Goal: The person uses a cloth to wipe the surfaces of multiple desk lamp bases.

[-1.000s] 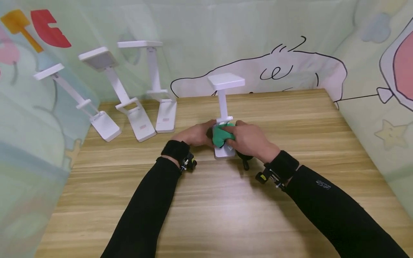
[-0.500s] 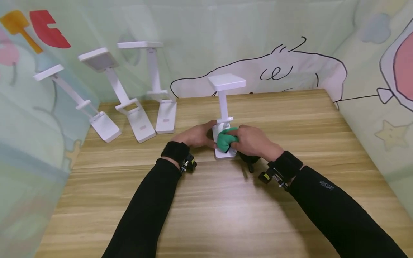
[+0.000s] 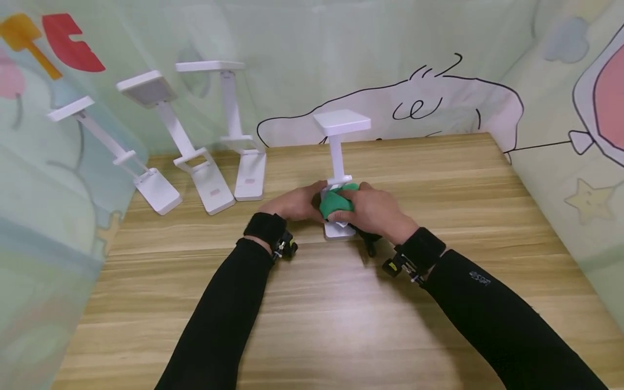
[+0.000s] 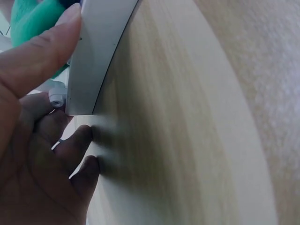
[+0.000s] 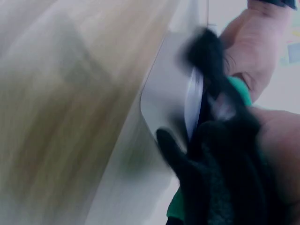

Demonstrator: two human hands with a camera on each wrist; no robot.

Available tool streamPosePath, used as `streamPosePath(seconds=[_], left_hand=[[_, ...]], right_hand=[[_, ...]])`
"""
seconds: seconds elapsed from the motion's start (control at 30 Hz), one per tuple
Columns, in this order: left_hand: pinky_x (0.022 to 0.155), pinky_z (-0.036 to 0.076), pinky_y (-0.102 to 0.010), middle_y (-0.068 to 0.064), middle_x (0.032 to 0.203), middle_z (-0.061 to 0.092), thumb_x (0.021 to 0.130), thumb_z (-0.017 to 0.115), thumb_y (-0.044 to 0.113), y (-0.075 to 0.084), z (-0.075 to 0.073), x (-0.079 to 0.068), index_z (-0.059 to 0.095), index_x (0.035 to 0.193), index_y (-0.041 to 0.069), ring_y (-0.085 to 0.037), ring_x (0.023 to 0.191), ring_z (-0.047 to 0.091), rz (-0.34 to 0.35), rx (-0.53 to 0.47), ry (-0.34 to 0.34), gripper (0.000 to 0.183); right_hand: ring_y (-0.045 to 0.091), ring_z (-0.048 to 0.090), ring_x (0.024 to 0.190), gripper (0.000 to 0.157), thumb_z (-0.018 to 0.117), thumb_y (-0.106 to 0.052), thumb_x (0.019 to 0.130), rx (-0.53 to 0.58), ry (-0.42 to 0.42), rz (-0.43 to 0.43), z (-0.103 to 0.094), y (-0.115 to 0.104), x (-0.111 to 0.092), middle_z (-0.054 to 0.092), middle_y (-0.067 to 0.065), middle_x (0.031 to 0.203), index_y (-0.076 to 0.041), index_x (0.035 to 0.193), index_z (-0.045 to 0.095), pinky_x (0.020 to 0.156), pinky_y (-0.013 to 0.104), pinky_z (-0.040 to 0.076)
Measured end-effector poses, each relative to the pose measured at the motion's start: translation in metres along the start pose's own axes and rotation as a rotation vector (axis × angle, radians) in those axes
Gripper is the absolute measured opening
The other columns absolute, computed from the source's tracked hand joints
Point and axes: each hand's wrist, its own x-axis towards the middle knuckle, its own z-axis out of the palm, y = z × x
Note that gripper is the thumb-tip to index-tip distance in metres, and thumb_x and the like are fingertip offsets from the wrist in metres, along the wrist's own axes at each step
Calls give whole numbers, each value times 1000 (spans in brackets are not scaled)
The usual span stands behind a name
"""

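A white desk lamp (image 3: pixel 342 123) stands upright at the middle of the table, its flat head above the hands. My left hand (image 3: pixel 298 203) grips the lamp's base from the left, with the thumb (image 4: pixel 47 56) against the base's side (image 4: pixel 96 61) and other fingers around its end. My right hand (image 3: pixel 382 211) holds a crumpled green-and-black glove (image 3: pixel 335 203) over the top of the base, just below the hinge. Loose black glove fingers (image 5: pixel 213 178) dangle under the palm in the right wrist view, blurred. The glove hides much of the base.
Three more white desk lamps stand at the back left: a left one (image 3: pixel 158 190), a middle one (image 3: pixel 213 187) and a right one (image 3: pixel 250 176). A wood-grain table (image 3: pixel 312 314) lies under everything. Printed curtains (image 3: pixel 302 54) close in the back and sides.
My right hand first slid toward the base's near end with the glove, then back up toward the hinge. The left hand has stayed on the lamp's base.
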Motion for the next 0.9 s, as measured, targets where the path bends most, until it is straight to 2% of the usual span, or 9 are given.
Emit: streamPosePath(seconds=[0.1, 0.2, 0.27, 0.37, 0.5, 0.6, 0.67, 0.8, 0.9], left_hand=[[113, 29, -35, -6, 156, 29, 78, 81, 31, 1, 0, 0, 16, 156, 19, -16, 138, 29, 0, 8, 3, 102], [115, 26, -36, -6, 158, 26, 79, 80, 35, 2, 0, 0, 15, 156, 19, -17, 140, 25, -22, 5, 3, 102], [116, 24, -37, -5, 160, 22, 79, 79, 38, 2, 1, 1, 13, 156, 20, -17, 142, 22, -37, -5, -5, 103], [116, 24, -38, -4, 161, 20, 78, 79, 38, 2, 1, 1, 13, 156, 22, -18, 142, 20, -47, -28, -13, 104], [116, 24, -38, -5, 160, 22, 79, 79, 37, 1, 2, 1, 13, 156, 22, -17, 142, 21, -46, -36, -13, 103], [115, 26, -38, -5, 159, 24, 80, 78, 38, 0, 3, 1, 13, 156, 22, -17, 141, 23, -56, -39, -12, 102], [114, 26, -38, -4, 160, 23, 79, 78, 39, -1, 3, 1, 13, 156, 23, -17, 141, 23, -65, -42, -14, 102], [115, 25, -38, -5, 160, 23, 79, 79, 37, 0, 3, 2, 14, 156, 23, -17, 141, 23, -50, -53, -18, 101], [114, 26, -37, -5, 157, 27, 79, 79, 33, 1, 2, 2, 16, 156, 22, -16, 139, 26, -14, -42, -19, 100]], right_hand=[[26, 55, 81, 64, 52, -62, 90, -14, 71, 1, 9, -3, 0, 63, 13, 86, -14, 133, 58, 52, 44, 50], [24, 55, 76, 49, 56, -46, 95, -5, 129, -23, 15, -3, 1, 64, 11, 82, -12, 130, 61, 47, 41, 49], [22, 54, 72, 41, 59, -31, 93, 23, 132, -46, 15, -1, 2, 65, 9, 81, -10, 128, 62, 49, 39, 49], [19, 54, 69, 40, 60, -17, 87, 115, 69, -71, 11, 2, 1, 67, 6, 86, -12, 127, 63, 54, 36, 48], [16, 54, 67, 41, 60, -10, 84, 233, -103, -140, 1, 9, -4, 68, 0, 95, -20, 122, 68, 59, 31, 48], [16, 51, 67, 41, 60, -8, 82, 271, -226, -182, -8, 15, -10, 65, -1, 94, -24, 119, 70, 59, 30, 45], [17, 48, 69, 41, 61, -7, 80, 269, -267, -190, -14, 19, -13, 62, 0, 91, -23, 116, 71, 59, 29, 43], [19, 48, 72, 35, 62, -13, 81, 219, -197, -167, -19, 18, -11, 58, 4, 86, -19, 113, 72, 58, 30, 43], [21, 50, 78, 32, 62, -27, 85, 170, -100, -147, -13, 12, -5, 57, 8, 93, -17, 114, 71, 59, 33, 45]])
